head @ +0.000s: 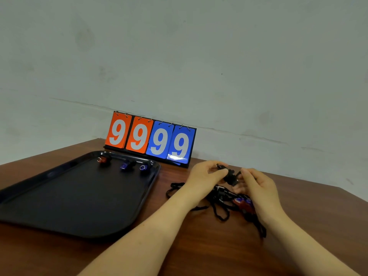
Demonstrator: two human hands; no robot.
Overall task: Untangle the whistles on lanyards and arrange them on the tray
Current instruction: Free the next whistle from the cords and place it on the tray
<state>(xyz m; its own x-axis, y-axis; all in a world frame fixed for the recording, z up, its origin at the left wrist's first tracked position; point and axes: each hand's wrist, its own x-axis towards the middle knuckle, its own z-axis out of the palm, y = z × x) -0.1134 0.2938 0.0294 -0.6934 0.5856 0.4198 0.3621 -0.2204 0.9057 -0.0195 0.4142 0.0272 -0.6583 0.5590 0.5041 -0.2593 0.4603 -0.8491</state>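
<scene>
A black tray (pixel 59 196) lies on the left of the wooden table. At its far edge sit a red whistle (pixel 102 159) and two blue whistles (pixel 127 165) (pixel 143 167). To the right of the tray, a tangle of black lanyards (pixel 221 208) with a blue whistle (pixel 242 200) and a red one (pixel 246 206) lies on the table. Just above the pile, my left hand (pixel 205 174) and my right hand (pixel 256 186) pinch a black whistle (pixel 231 177) and its cord between them.
A flip scoreboard (pixel 151 139) showing 9 9 in orange and 9 9 in blue stands at the table's back edge against a grey wall. The table's right edge (pixel 350 193) runs diagonally beyond my right hand.
</scene>
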